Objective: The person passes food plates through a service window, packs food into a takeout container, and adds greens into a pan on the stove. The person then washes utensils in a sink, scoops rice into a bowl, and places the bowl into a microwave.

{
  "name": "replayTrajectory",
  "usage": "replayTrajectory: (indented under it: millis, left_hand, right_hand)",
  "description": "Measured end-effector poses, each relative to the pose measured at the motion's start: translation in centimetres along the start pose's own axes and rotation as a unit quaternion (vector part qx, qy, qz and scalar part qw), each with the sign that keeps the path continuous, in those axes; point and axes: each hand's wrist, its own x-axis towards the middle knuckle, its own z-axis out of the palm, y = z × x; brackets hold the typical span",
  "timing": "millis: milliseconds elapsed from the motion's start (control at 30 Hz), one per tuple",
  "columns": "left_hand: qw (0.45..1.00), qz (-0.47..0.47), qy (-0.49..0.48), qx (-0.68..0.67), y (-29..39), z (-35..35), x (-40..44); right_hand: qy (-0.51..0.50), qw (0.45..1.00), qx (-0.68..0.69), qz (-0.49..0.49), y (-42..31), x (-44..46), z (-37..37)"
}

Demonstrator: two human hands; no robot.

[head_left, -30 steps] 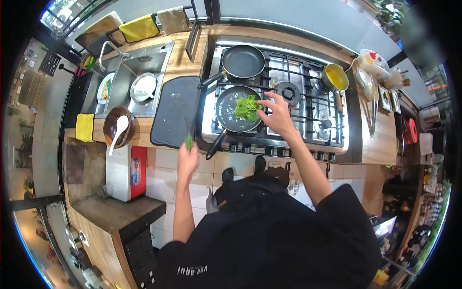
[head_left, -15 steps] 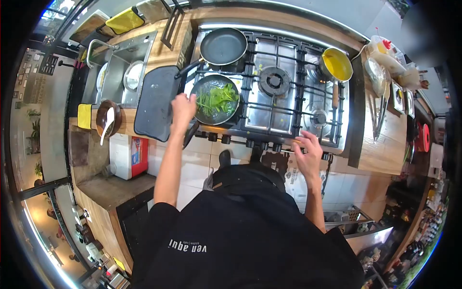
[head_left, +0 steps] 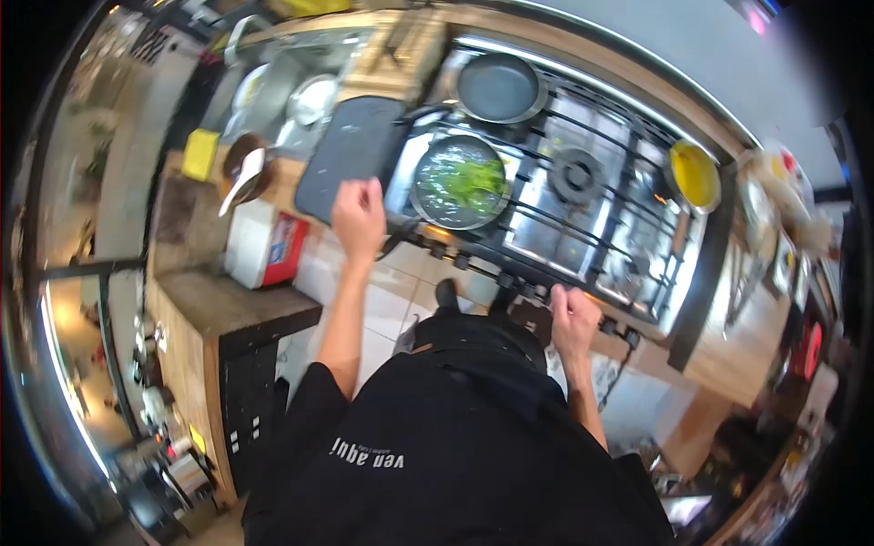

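My left hand (head_left: 359, 218) is curled closed above the near edge of a dark grey board (head_left: 350, 150), left of the front pan; nothing shows sticking out of it. Leafy greens (head_left: 475, 182) lie in bubbling liquid in that dark frying pan (head_left: 428, 207). Its black handle (head_left: 398, 238) points toward me, just right of my left wrist. My right hand (head_left: 574, 320), also curled closed with the thumb on top, is by the front edge of the stove (head_left: 546, 246) near the knobs. No object is visible in it.
Behind the front pan stands a second dark frying pan (head_left: 498, 88). A yellow pan (head_left: 696, 177) sits at the stove's right rear. Left are a sink (head_left: 282, 91) and a brown bowl (head_left: 264, 182) with a white spoon (head_left: 244, 178). Tongs (head_left: 746, 289) lie on the right counter.
My left hand has drawn back from beside the front pan toward me. My right hand has gone from loosely spread fingers to a closed fist. The whole view has turned and shifted.
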Motion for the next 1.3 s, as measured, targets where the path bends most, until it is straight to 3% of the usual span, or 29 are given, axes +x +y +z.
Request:
replayTrajectory:
  millis: [100, 133, 200, 267, 300, 333, 367, 400, 467, 533, 600, 633, 700, 733, 800, 867, 900, 967, 1033, 1100, 1133, 1167, 1200, 1233, 1300]
  left_hand:
    - [0.998, 0.016, 0.047, 0.030, -5.7, -4.4, -7.7]
    - [0.997, 0.004, 0.061, 0.040, -7.8, -5.7, -10.1]
    - [0.988, -0.087, 0.082, 0.102, -13.4, -9.4, -13.8]
    - [0.941, -0.249, 0.226, 0.040, -21.1, -11.8, -15.5]
    - [0.938, -0.254, 0.234, 0.039, -23.2, -14.2, -14.5]
    - [0.896, -0.360, 0.242, -0.096, -24.8, -16.9, -13.0]
    - [0.827, -0.453, 0.241, -0.230, -26.2, -18.9, -11.4]
    - [0.823, -0.454, 0.246, -0.235, -27.7, -20.1, -9.8]
    - [0.719, -0.470, 0.077, -0.506, -31.0, -22.0, -5.1]
    - [0.729, -0.427, -0.037, -0.534, -33.2, -20.8, 0.5]
    - [0.683, -0.432, -0.106, -0.579, -35.4, -18.4, 6.1]
    - [0.669, -0.435, -0.109, -0.593, -35.3, -17.7, 8.2]
    - [0.645, -0.439, -0.114, -0.616, -36.7, -15.2, 11.7]
    - [0.662, -0.414, -0.121, -0.613, -38.7, -13.4, 12.4]
    - [0.676, -0.392, -0.138, -0.609, -39.6, -12.1, 13.1]
    - [0.635, -0.423, -0.071, -0.643, -38.8, -12.0, 13.7]
    - [0.633, -0.421, -0.084, -0.644, -38.2, -12.7, 13.9]
    - [0.688, -0.421, -0.136, -0.575, -37.2, -14.7, 13.4]
    - [0.776, -0.410, -0.114, -0.466, -37.9, -15.8, 11.4]
    - [0.859, -0.361, 0.048, -0.359, -40.7, -16.1, 8.1]
    - [0.862, -0.358, 0.041, -0.357, -41.3, -17.7, 8.9]
    - [0.950, -0.170, 0.056, -0.256, -41.1, -20.3, 10.5]
    - [0.987, 0.026, 0.068, -0.142, -40.5, -22.4, 12.1]
    - [0.988, 0.025, 0.063, -0.137, -39.0, -23.1, 14.4]
    - [0.984, 0.025, -0.169, 0.054, -36.6, -22.2, 20.4]
  right_hand:
    - [-0.149, 0.983, 0.099, 0.037, -3.0, -0.5, 4.9]
    - [-0.213, 0.974, 0.081, -0.008, -3.7, -0.7, 6.1]
    - [-0.310, 0.946, 0.090, 0.006, -5.7, -0.7, 8.5]
    - [-0.371, 0.924, 0.090, 0.003, -8.5, -0.2, 10.8]
    - [-0.396, 0.914, 0.085, 0.006, -10.3, 0.0, 11.9]
    - [-0.410, 0.906, 0.109, -0.010, -11.9, 0.3, 13.1]
    - [-0.414, 0.904, 0.104, -0.015, -13.4, 0.5, 14.5]
    - [-0.424, 0.897, 0.128, -0.013, -14.8, 0.8, 16.1]
    - [-0.416, 0.894, 0.167, -0.016, -17.3, 1.1, 20.1]
    - [-0.386, 0.904, 0.183, -0.003, -20.1, 1.4, 24.2]
    - [-0.348, 0.915, 0.202, 0.015, -22.0, 1.4, 29.4]
    - [-0.340, 0.919, 0.198, 0.020, -22.9, 1.0, 32.3]
    - [-0.268, 0.914, 0.270, 0.140, -24.6, 1.1, 37.1]
    - [-0.261, 0.904, 0.292, 0.171, -25.7, 1.2, 39.0]
    - [-0.246, 0.887, 0.329, 0.212, -29.2, 1.5, 41.7]
    - [-0.238, 0.870, 0.353, 0.248, -31.6, 2.7, 44.4]
    - [-0.224, 0.873, 0.354, 0.251, -32.4, 3.7, 45.8]
    - [-0.205, 0.834, 0.401, 0.318, -33.8, 6.1, 49.0]
    - [-0.172, 0.834, 0.414, 0.323, -34.8, 8.6, 52.3]
    - [-0.148, 0.832, 0.429, 0.321, -35.8, 11.1, 54.6]
    - [-0.196, 0.822, 0.421, 0.331, -36.2, 12.1, 55.5]
    - [-0.245, 0.809, 0.413, 0.339, -36.5, 12.9, 56.5]
    - [-0.251, 0.793, 0.431, 0.350, -36.6, 13.1, 57.5]
    - [-0.252, 0.789, 0.434, 0.355, -36.6, 13.1, 58.3]
    - [-0.205, 0.761, 0.503, 0.355, -36.5, 13.6, 59.4]
